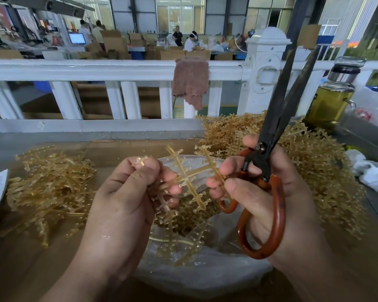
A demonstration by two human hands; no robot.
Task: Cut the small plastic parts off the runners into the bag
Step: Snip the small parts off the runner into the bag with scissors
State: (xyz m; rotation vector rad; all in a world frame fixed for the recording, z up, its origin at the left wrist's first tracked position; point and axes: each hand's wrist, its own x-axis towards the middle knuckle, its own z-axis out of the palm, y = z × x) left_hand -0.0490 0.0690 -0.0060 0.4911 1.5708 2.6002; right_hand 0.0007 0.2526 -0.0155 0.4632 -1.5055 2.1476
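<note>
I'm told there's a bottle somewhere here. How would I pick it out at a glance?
Follow the white railing across the back to its thick post on the right. Just right of that post, behind the larger heap of amber runners, stands the bottle. It is the only upright clear thing there, holding yellow-green liquid under a dark-banded cap.

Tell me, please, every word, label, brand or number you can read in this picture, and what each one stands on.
No text here can be read.
Monitor screen in the background: too small and blurred to read.
Red sign near it: blurred.
Orange banner at the far right: blurred.
Scissors, runner, bottle: no lettering visible.
</note>
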